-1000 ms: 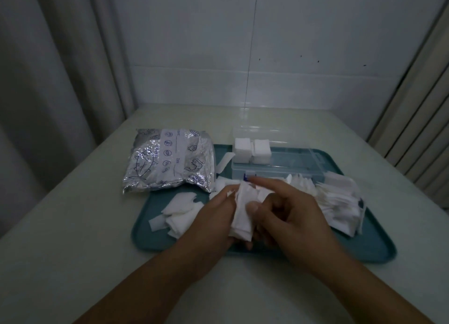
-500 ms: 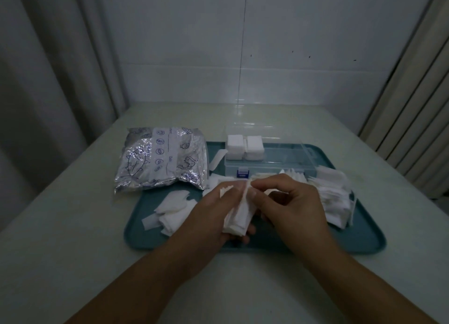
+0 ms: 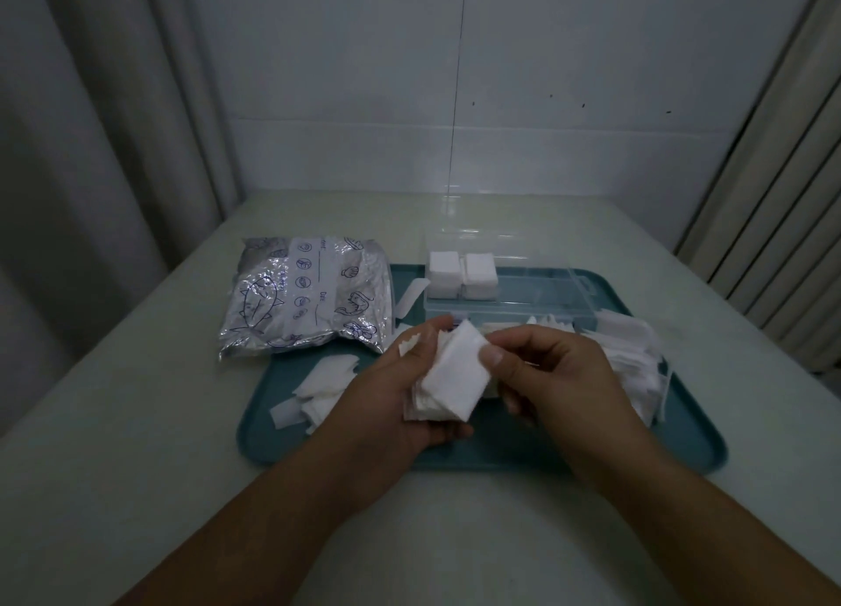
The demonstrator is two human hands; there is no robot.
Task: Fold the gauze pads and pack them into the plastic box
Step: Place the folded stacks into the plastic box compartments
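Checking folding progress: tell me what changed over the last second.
The gauze pad now lies flatter across the left hand; the right hand pinches its right edge. Plastic box, foil bag and tray unchanged.

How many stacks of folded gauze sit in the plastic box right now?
2, side by side at the left end of the plastic box: left stack, right stack. Nothing else shows inside.

**Access around the plastic box**

Plastic box point(image 3: 509, 298): top open, right of its two gauze stacks point(image 3: 462, 274) unfilled. Left blocked by foil bag point(image 3: 309, 303); near side crowded by loose gauze pile point(image 3: 632, 355) and both hands.
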